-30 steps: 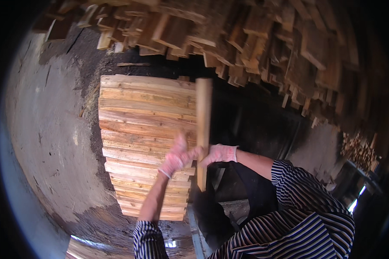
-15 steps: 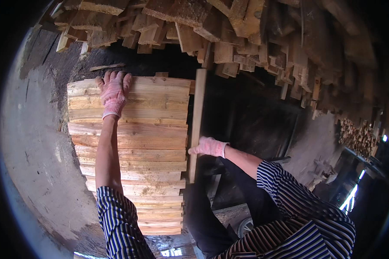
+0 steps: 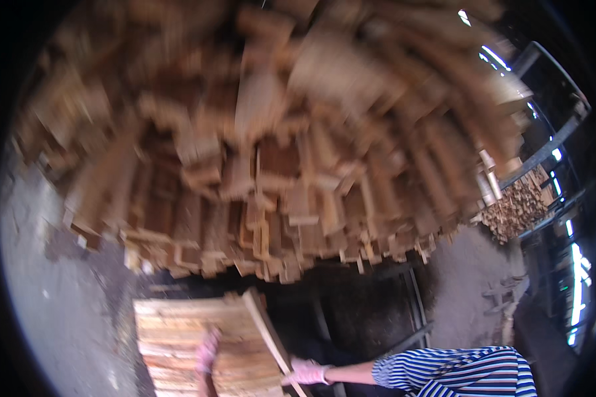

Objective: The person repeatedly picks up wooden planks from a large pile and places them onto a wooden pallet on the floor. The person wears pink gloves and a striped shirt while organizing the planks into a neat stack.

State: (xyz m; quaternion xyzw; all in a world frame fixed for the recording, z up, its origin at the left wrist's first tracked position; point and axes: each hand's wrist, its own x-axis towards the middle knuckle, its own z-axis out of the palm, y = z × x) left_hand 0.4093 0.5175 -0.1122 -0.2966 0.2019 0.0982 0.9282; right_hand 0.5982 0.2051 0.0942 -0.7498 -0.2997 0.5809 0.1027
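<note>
Low in the view, my right hand (image 3: 309,372), in a pinkish work glove, is closed around the lower part of a long, narrow wooden strip (image 3: 263,325). The strip slants along the right edge of a stack of flat, pale boards (image 3: 169,341) laid side by side in rows. My left hand (image 3: 208,351), gloved alike, is over the middle of these boards. Motion blurs its fingers, and whether it touches the wood is unclear.
A large pile of rough timber pieces (image 3: 278,169), their ends jutting toward me, fills the upper view beyond the boards. Grey floor (image 3: 53,278) runs along the left. Another wood pile (image 3: 518,208) and metal framing (image 3: 555,142) stand far right.
My view has tipped up toward the timber pile, so the boards sit lower. My left hand has come from the boards' far edge to their middle. The strip, still in my right hand, now slants.
</note>
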